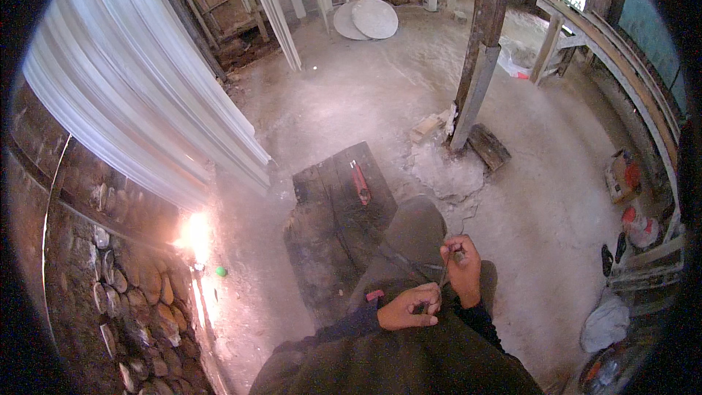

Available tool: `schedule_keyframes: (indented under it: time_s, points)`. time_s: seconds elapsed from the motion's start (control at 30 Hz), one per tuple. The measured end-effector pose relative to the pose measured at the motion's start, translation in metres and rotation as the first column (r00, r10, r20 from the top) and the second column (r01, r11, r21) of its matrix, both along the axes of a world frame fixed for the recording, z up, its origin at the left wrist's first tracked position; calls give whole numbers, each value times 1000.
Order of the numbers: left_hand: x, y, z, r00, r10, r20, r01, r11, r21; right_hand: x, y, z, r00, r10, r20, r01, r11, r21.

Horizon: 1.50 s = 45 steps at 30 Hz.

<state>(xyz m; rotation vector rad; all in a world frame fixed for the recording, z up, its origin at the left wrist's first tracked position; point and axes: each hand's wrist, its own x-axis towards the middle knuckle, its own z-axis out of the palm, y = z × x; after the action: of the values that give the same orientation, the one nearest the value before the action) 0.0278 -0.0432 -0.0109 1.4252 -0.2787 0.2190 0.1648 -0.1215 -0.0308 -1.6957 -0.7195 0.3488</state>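
Both of my hands are close together over my lap, at the lower middle of the head view. My right hand [463, 271] is closed, pinching the upper part of a thin dark strip [444, 272]. Just to its left, my left hand [411, 307] is curled, with its fingertips at the strip's lower end. The strip's material is too small to make out. Beyond my lap lies a dark wooden board [322, 241], and on it rests a red-handled tool [360, 181]. A small red piece [374, 295] sits beside my left hand. Another dark flat strip [404, 260] lies across my leg.
Tall pale corrugated sheets [146, 88] lean at the left, above a stone wall [146, 300]. A wooden post [479, 58] rises from a rough base ahead. Round white discs [375, 18] lie far back. A green ball [221, 271] is on the floor; bags [605, 322] line the right.
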Motion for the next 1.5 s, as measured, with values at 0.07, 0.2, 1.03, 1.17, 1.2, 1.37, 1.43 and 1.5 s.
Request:
schedule_keyframes:
  time_s: [0.07,0.2,1.03,1.17,1.2,1.37,1.43,1.5]
  points:
    - [-5,-2,-10,996,61,-70,-54,994,92,0,1,-2,998,42,49,-41,999,-19]
    - [-5,6,4,965,13,-263,30,987,158,2,5,-15,976,151,156,-137,986,-98]
    - [-34,94,-12,337,907,-254,-763,421,491,-21,11,17,839,536,91,-500,827,-257]
    - [-27,103,-15,319,926,-204,-786,378,489,-31,19,20,793,570,217,-523,818,-237]
    - [-26,107,-21,327,921,-212,-792,390,470,-32,21,17,787,577,220,-527,813,-247]
    - [-25,123,-40,428,868,-252,-737,496,459,-29,21,14,810,562,169,-520,821,-236]
    - [-22,127,-37,437,844,-312,-712,536,453,-26,17,15,855,516,61,-494,844,-211]
    - [-21,136,-41,444,820,-361,-724,566,394,-20,13,14,896,441,51,-414,872,-263]
